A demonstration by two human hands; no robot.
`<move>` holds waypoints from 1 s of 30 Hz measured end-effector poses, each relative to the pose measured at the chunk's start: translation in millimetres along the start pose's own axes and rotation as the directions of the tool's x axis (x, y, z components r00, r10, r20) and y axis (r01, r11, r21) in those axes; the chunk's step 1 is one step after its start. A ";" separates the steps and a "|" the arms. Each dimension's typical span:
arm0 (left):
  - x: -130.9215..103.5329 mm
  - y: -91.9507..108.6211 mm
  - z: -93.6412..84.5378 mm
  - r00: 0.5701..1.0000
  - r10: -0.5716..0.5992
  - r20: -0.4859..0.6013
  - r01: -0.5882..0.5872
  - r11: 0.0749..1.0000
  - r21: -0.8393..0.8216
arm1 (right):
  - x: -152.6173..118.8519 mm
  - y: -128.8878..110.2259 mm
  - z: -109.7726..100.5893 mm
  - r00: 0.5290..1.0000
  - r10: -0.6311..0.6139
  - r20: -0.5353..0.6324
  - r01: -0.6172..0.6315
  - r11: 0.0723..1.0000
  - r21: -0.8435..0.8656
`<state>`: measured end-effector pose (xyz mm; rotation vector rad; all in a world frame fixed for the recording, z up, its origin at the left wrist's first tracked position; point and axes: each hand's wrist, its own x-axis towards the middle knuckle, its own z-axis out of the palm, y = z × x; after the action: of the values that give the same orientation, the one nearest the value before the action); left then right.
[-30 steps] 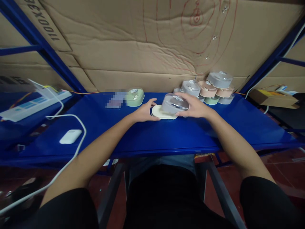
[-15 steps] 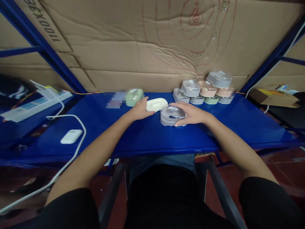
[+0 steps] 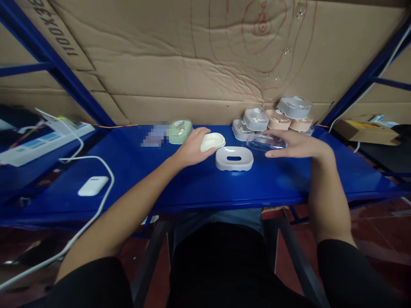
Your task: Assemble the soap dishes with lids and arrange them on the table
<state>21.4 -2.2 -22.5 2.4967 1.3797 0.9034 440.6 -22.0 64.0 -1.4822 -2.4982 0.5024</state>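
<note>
My left hand (image 3: 195, 147) grips a cream oval dish (image 3: 213, 142) between thumb and fingers, just above the blue table. Right beside it, a grey oval base (image 3: 234, 159) with a dark slot in its middle sits uncovered on the table. My right hand (image 3: 290, 144), fingers and thumb wrapped round its right end, has a clear lid (image 3: 263, 142) to the right of the base. The lid is low, in front of the stacked boxes. Behind my left hand stands a green lidded box (image 3: 180, 131).
Grey and peach lidded boxes (image 3: 256, 119) are stacked at the back right. On the left lie a white earphone case (image 3: 93, 186), a white cable (image 3: 107, 188) and a power strip (image 3: 45, 144). An open cardboard box (image 3: 369, 131) stands at far right.
The clear lid has come off the grey base and moved right with my right hand. My left hand has shifted slightly right with the cream dish, which is now tilted more.
</note>
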 end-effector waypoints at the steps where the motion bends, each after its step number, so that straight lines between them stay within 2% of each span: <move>1: -2.0 9.8 -0.4 0.998 0.053 0.020 -0.052 0.998 -0.028 | -4.5 7.5 -4.7 0.999 0.032 0.017 -0.032 0.999 0.004; 4: -7.5 33.3 4.2 0.978 0.158 0.134 -0.144 0.984 -0.109 | -7.0 29.7 -11.1 0.992 0.106 0.074 -0.105 0.994 -0.017; 8: -12.3 44.6 18.6 0.954 0.180 0.240 -0.156 0.981 -0.117 | 11.2 49.1 2.2 0.977 0.162 0.137 -0.156 0.986 -0.055; 12: -14.3 44.6 24.5 0.951 0.174 0.255 -0.161 0.985 -0.069 | 29.1 53.4 23.5 0.985 0.079 0.152 -0.065 0.993 -0.097; 16: -13.3 42.1 17.2 0.958 0.164 0.235 -0.160 0.986 -0.035 | 35.5 48.3 33.3 0.982 0.136 0.134 -0.112 0.978 -0.174; 21: -6.1 24.7 3.2 0.979 0.120 0.165 -0.118 0.993 -0.019 | 38.7 42.9 33.5 0.979 0.159 0.125 -0.132 0.971 -0.198; 25: 1.7 -2.2 -5.1 0.997 -0.022 0.070 0.019 0.999 0.045 | 41.4 42.8 34.4 0.983 0.151 0.107 -0.132 0.977 -0.165; 30: 7.0 -26.7 -9.1 0.980 -0.099 0.170 0.088 0.994 0.071 | 44.7 40.9 36.6 0.991 0.102 0.087 -0.086 0.982 -0.167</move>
<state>-0.2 17.2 -22.8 2.4634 1.4748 0.6172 440.1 28.3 14.2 -1.6807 -2.6074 0.4004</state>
